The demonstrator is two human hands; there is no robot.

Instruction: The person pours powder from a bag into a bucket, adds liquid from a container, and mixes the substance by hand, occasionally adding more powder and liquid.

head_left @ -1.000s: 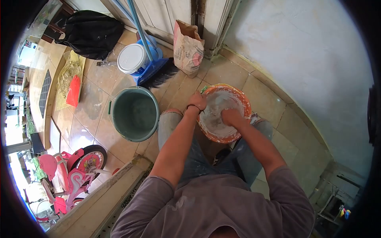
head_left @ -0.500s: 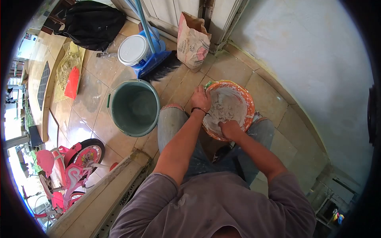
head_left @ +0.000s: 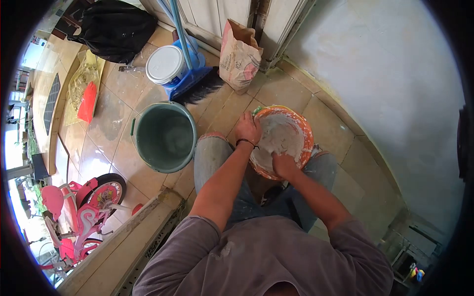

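Between my knees stands an orange basin (head_left: pixel 309 143), its rim smeared with white. Inside lies a wet, greyish-white plaster-like mix (head_left: pixel 280 130). My left hand (head_left: pixel 248 127) is closed on the left side of the rim; a dark band circles that wrist. A bit of green shows at the rim beside its fingers. Over the near part of the mix, my right hand (head_left: pixel 284 165) is closed with the fingers pointing down. Whatever it grips, if anything, is hidden by the hand and the mix.
Left of my knee is a green bucket (head_left: pixel 143 143). Behind are a blue broom (head_left: pixel 192 81), a white-lidded pail (head_left: pixel 164 64) and an open paper bag (head_left: pixel 240 61). A pink bicycle (head_left: pixel 81 212) stands at left; a white wall (head_left: pixel 380 64) rises at right.
My right hand has shifted slightly left and down within the basin, and the lumpy mix looks smoother. My left hand stays at the rim. The whole view has shifted a little.
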